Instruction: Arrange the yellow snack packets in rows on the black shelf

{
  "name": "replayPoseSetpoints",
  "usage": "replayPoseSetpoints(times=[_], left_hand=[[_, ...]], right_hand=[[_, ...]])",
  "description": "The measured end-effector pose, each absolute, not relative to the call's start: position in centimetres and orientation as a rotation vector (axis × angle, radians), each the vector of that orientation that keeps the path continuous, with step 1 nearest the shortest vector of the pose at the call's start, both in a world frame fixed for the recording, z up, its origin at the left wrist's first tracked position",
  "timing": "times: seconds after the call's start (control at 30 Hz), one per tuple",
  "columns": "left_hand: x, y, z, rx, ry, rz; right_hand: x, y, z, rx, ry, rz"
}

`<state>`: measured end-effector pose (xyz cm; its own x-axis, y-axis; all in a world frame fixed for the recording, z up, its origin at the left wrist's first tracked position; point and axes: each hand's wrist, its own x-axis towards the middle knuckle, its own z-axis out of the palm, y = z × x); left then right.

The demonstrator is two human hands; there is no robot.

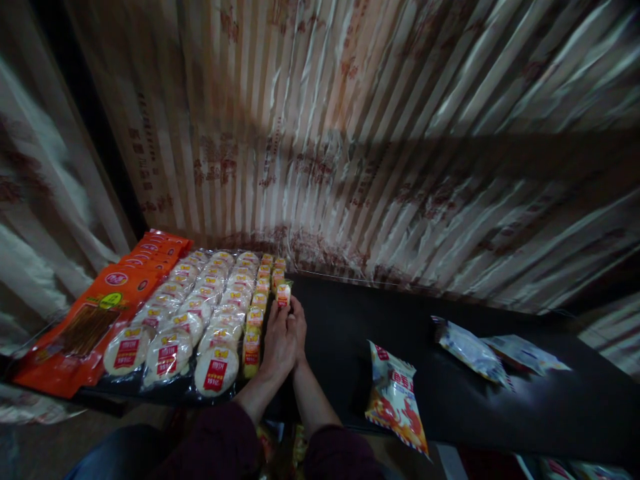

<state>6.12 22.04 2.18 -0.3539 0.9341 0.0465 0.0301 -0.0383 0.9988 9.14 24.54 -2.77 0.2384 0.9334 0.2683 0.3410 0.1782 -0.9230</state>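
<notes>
My left hand (279,341) and my right hand (299,325) are close together on the black shelf, fingers closed around the lower end of a small yellow snack packet (283,294) with a red and white label. The palms and part of the fingers are hidden from above. Just left of my hands runs a column of similar yellow snack packets (252,340), lined up front to back, with a shorter second column behind the held one. Beside them lie rows of round white rice crackers (217,371) in clear wrappers, overlapping one another.
Orange snack bags (95,313) overlap at the far left. On the right of the black shelf (340,333) lie a shrimp-printed bag (397,397), a white-blue packet (473,352) and another packet (527,353). A wrinkled, printed plastic sheet (320,167) hangs behind.
</notes>
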Motion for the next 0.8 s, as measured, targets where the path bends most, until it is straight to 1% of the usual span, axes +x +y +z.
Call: replayPoseSetpoints(times=[0.17,0.33,0.5,0.8], left_hand=[[8.0,23.6,2.2,1.057,1.429,1.504],[5.3,22.7,2.0,1.058,1.495,1.516],[3.1,22.1,2.6,1.149,1.605,1.422],[3.3,21.9,4.0,1.152,1.578,1.246]], right_hand=[[8.9,25.2,-3.0,-1.394,-1.333,0.635],[8.9,25.7,-2.7,-1.390,-1.364,0.627],[8.9,25.4,-1.8,-1.388,-1.374,0.645],[8.8,25.2,-1.1,-1.614,-1.486,0.510]])
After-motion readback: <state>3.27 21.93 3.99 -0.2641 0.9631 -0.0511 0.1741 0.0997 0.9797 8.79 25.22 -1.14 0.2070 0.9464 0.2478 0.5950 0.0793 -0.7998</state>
